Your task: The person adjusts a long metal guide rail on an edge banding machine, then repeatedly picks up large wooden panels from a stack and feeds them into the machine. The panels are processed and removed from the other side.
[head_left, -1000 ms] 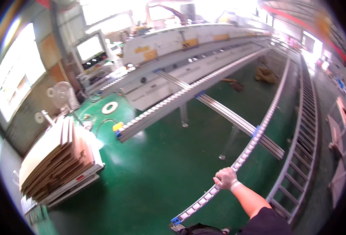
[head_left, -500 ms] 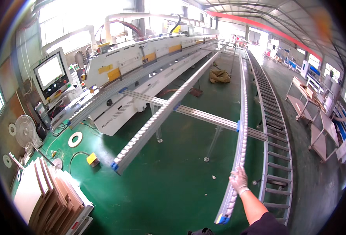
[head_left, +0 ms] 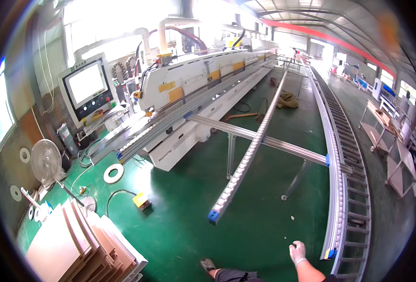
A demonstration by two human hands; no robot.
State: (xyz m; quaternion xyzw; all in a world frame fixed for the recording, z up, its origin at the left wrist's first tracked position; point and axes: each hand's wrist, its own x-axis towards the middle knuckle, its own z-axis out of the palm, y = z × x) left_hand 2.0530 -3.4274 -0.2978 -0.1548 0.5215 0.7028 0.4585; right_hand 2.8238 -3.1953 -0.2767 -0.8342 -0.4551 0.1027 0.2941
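My right hand (head_left: 297, 252), in a whitish glove, is low in the view over the green floor. It is open, its fingers loosely bent, with nothing seen in it. Just right of it, apart from the hand, is the near end of a long grey roller rail (head_left: 336, 211) with a blue and yellow end cap (head_left: 330, 254). A second roller rail (head_left: 245, 169) with a blue end cap (head_left: 213, 216) slants away in the middle. An aluminium crossbar (head_left: 288, 148) links both rails to the machine side. My left hand is out of view.
A long white machine (head_left: 194, 75) with a control screen (head_left: 86, 85) runs along the left. Stacked boards (head_left: 62, 235), a yellow foot pedal (head_left: 141, 200) and a fan (head_left: 46, 160) stand near left. A roller conveyor (head_left: 357, 202) and carts (head_left: 382, 122) are at right.
My right hand has let go of the right-hand roller rail and drawn back toward me. That rail now lies close beside the conveyor. The view has turned left, and a shoe shows below.
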